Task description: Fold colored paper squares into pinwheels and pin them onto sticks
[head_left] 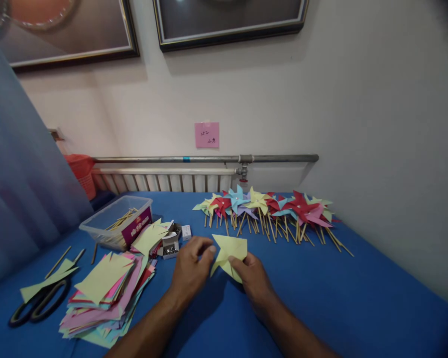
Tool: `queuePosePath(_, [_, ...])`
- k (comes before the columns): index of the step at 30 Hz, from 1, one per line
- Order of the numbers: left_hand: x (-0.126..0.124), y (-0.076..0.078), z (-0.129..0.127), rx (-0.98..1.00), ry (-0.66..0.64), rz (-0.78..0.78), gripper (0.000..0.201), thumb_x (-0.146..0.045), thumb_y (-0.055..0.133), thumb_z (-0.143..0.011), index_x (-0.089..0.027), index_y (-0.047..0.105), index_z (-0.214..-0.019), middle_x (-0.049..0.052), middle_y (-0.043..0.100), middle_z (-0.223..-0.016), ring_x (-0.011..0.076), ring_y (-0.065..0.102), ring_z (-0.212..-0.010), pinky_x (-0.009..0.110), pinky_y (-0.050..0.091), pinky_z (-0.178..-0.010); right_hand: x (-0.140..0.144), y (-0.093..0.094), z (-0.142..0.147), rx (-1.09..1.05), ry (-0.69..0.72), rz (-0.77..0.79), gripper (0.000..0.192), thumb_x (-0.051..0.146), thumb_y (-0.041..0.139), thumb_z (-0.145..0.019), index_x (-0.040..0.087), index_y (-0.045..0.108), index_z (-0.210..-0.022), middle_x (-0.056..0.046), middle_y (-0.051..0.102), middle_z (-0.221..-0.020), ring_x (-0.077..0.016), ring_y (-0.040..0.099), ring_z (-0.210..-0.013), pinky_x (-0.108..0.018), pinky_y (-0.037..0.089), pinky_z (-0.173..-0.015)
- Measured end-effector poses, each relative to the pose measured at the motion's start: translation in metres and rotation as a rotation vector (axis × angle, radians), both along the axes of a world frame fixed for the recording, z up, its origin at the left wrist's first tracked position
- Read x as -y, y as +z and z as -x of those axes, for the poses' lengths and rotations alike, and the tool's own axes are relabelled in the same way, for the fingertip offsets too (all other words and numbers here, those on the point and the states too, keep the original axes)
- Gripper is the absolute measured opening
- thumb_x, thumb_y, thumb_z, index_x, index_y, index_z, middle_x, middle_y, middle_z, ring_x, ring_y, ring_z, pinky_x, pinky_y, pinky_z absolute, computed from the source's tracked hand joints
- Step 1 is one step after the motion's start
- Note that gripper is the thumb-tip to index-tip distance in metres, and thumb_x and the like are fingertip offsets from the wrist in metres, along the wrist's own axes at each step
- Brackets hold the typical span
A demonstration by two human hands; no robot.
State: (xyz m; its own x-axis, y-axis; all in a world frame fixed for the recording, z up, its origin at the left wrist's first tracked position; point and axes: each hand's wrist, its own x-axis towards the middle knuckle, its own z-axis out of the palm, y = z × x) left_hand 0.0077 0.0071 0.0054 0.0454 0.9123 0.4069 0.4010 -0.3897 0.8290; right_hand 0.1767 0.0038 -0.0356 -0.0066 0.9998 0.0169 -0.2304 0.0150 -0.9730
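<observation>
A pale yellow paper square (229,254), partly folded into pinwheel points, lies on the blue tablecloth (351,298) between both hands. My left hand (190,266) pinches its left corner with thumb and fingers. My right hand (252,278) presses its lower right part with the fingertips. A row of finished paper pinwheels (269,209) on wooden sticks, in red, blue, yellow and pink, lies just behind the hands.
A stack of coloured paper squares (104,293) sits at left, with black scissors (41,303) beside it. A clear plastic tub (115,221) holds wooden sticks. Small boxes of pins (170,243) lie near the tub. A wall with a radiator pipe (209,159) closes the far edge.
</observation>
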Motion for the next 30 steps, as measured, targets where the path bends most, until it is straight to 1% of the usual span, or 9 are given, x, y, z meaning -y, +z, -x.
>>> queuePosePath(1, [-0.002,0.000,0.000,0.126,-0.001,0.138,0.018,-0.032,0.066,-0.086,-0.017,0.073,-0.090,0.006,0.071,-0.083,0.0193,0.064,-0.077,0.031,0.047,-0.073,0.000,0.000,0.000,0.037,-0.002,-0.011,0.041,0.045,0.075,-0.077,0.016,0.077,-0.107,-0.010,0.082,-0.092,-0.0307,0.075,-0.088,-0.037,0.056,-0.073])
queuePosePath(3, [-0.005,0.000,-0.001,0.356,-0.079,0.379,0.025,-0.036,0.076,-0.074,-0.015,0.072,-0.085,0.004,0.069,-0.072,0.0159,0.059,-0.064,0.028,0.044,-0.065,0.001,0.002,0.000,0.130,-0.011,-0.030,0.040,0.045,0.073,-0.077,0.015,0.078,-0.104,-0.010,0.082,-0.090,-0.0291,0.074,-0.082,-0.036,0.055,-0.072])
queuePosePath(6, [-0.005,-0.001,-0.005,0.578,-0.282,0.556,0.035,-0.035,0.085,-0.061,-0.013,0.071,-0.084,0.004,0.070,-0.070,0.0135,0.058,-0.059,0.026,0.046,-0.063,0.004,0.006,0.002,0.278,-0.021,-0.072,0.038,0.044,0.070,-0.079,0.015,0.078,-0.101,-0.009,0.082,-0.087,-0.0274,0.073,-0.077,-0.035,0.055,-0.069])
queuePosePath(9, [-0.004,-0.002,-0.011,0.681,-0.371,0.578,0.039,-0.025,0.088,-0.053,-0.013,0.072,-0.087,0.005,0.076,-0.075,0.0156,0.065,-0.063,0.027,0.050,-0.068,0.007,0.009,0.005,0.321,0.009,-0.130,0.036,0.041,0.067,-0.080,0.016,0.079,-0.104,-0.009,0.082,-0.092,-0.0280,0.073,-0.082,-0.036,0.056,-0.075])
queuePosePath(11, [-0.004,-0.002,-0.013,0.703,-0.350,0.581,0.040,-0.019,0.088,-0.049,-0.013,0.073,-0.086,0.005,0.077,-0.074,0.0159,0.066,-0.062,0.026,0.049,-0.065,0.008,0.010,0.006,0.322,0.024,-0.142,0.035,0.039,0.067,-0.081,0.017,0.079,-0.105,-0.010,0.082,-0.096,-0.0288,0.074,-0.086,-0.037,0.057,-0.079])
queuePosePath(17, [-0.004,-0.004,-0.013,0.731,-0.317,0.603,0.037,-0.015,0.083,-0.049,-0.012,0.073,-0.084,0.004,0.076,-0.069,0.0137,0.063,-0.054,0.023,0.045,-0.057,0.007,0.008,0.005,0.310,0.043,-0.114,0.037,0.041,0.068,-0.080,0.015,0.078,-0.105,-0.010,0.082,-0.096,-0.0308,0.075,-0.087,-0.038,0.057,-0.076])
queuePosePath(21, [-0.001,-0.002,-0.015,0.785,-0.323,0.615,0.039,-0.015,0.079,-0.049,-0.012,0.072,-0.088,0.006,0.077,-0.072,0.0154,0.065,-0.056,0.026,0.049,-0.060,0.008,0.008,0.004,0.307,0.066,-0.126,0.040,0.042,0.068,-0.082,0.015,0.077,-0.110,-0.010,0.082,-0.099,-0.0308,0.075,-0.091,-0.038,0.058,-0.079])
queuePosePath(25, [0.000,-0.002,-0.015,0.835,-0.284,0.629,0.044,-0.014,0.082,-0.046,-0.013,0.070,-0.088,0.006,0.077,-0.075,0.0151,0.064,-0.059,0.026,0.049,-0.061,0.008,0.008,0.003,0.337,0.069,-0.109,0.040,0.041,0.067,-0.082,0.014,0.077,-0.109,-0.010,0.082,-0.096,-0.0282,0.074,-0.085,-0.037,0.057,-0.077])
queuePosePath(30, [-0.003,0.002,-0.007,0.793,-0.209,0.626,0.046,-0.029,0.086,-0.054,-0.013,0.070,-0.094,0.002,0.070,-0.070,0.0128,0.059,-0.058,0.025,0.044,-0.060,0.008,0.009,0.004,0.330,0.087,-0.089,0.037,0.037,0.064,-0.082,0.013,0.076,-0.107,-0.008,0.081,-0.091,-0.0248,0.071,-0.079,-0.032,0.055,-0.071])
